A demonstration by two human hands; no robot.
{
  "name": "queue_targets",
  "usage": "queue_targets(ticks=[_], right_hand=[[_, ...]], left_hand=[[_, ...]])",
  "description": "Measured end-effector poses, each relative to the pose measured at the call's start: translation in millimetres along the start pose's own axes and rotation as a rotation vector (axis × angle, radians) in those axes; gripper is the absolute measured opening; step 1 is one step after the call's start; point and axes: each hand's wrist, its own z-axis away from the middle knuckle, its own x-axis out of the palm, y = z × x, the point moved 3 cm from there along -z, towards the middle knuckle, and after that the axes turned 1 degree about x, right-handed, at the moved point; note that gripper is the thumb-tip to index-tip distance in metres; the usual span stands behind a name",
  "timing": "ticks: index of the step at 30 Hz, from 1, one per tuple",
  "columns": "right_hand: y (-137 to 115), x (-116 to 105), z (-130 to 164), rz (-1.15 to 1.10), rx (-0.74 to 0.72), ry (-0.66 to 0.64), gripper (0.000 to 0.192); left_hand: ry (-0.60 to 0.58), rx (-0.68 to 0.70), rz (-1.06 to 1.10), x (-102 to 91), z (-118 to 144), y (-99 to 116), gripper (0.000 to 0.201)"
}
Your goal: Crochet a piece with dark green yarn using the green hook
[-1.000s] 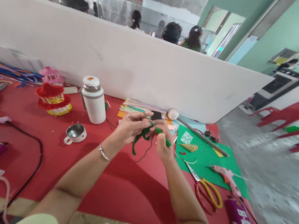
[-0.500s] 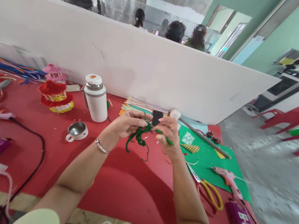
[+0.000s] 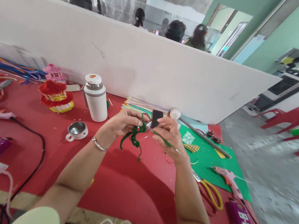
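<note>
Open room: bare red table point(image 3: 123, 192) lies under your wrists.
Left: flask point(image 3: 96, 98), steel cup point(image 3: 77, 130).
Right: scissors point(image 3: 209, 192), glue gun point(image 3: 227, 178).

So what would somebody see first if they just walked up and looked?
Probably the two hands in the middle: the left hand and right hand pinch a curly green fuzzy pipe cleaner above the red table. Next, the white steel-topped flask standing behind the left hand, and the pink glue gun lying on the green sheet to the right.
</note>
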Motion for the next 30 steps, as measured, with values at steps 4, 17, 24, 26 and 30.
queue_targets(ticks=[4,17,24,26,30], right_hand=[[-9,-9,-2,-0.05,0.001,-0.025,0.027],[6,40,-7,-0.559,0.49,0.342,0.048],[-13,32,-4,0.071,0.238,0.493,0.024],[-13,35,3,0.106,0.189,0.545,0.023],[-6,35,7,0.055,0.19,0.513,0.04]], left_hand=[[-0.033,-0.018,-0.071,-5.0,-1,-1,0.027],[0.145,0.493,-0.281,18.3,1,-9,0.023],[0.435,0.651,-0.396,31.0,5,-18,0.006],[0.348,0.473,-0.138,33.0,4,-19,0.015],[0.096,0.11,0.194,30.9,0,-18,0.035]])
